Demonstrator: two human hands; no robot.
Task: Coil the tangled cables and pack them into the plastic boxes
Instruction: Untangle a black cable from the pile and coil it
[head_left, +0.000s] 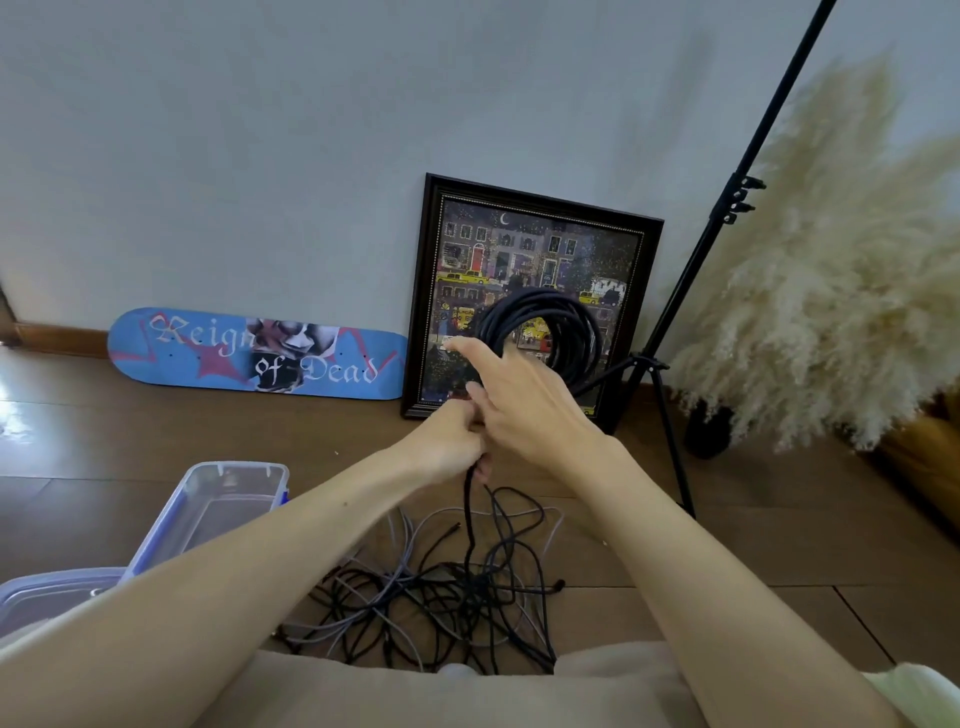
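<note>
A coil of black cable (563, 325) is held up in front of me, its loops standing upright. My left hand (449, 441) grips the bottom of the coil, fingers curled round the strands. My right hand (524, 395) lies over the coil's lower left part, index finger stretched out along it; whether it pinches a strand is hidden. One black strand hangs from my left hand down to a tangle of black and grey cables (441, 592) on the floor. A clear plastic box with blue rim (171, 525) stands open at the left, a second one (31, 592) nearer me.
A framed picture (431, 291) and a blue skateboard deck (208, 353) lean on the wall. A black light stand (691, 291) and a pampas-grass bunch (831, 270) stand at the right. Wooden floor (779, 545) spreads around; my knees in beige fill the bottom edge.
</note>
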